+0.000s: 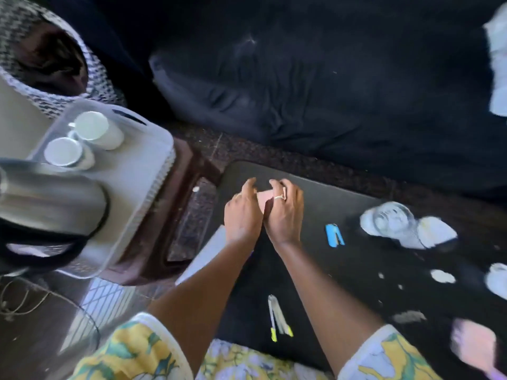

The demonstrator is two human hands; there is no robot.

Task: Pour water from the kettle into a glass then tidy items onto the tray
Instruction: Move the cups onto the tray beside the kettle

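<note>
Floral sleeves [131,349] flank pens [277,316] on the dark surface [329,270]. Farther off, left hand [242,212] and right hand [284,212] pinch a pink item [264,198] in curled fingers [248,185]. Kettle [49,198] and tray [142,171] stand left, glass [395,219] right.

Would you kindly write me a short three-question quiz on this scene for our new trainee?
1. True or false: the left hand and the right hand both hold the pink item.
2. How many white cups stand on the tray? A) one B) two C) four
3. Fill in: the glass sits to the ____ of the blue item.

Key: 1 true; 2 B; 3 right.
</note>
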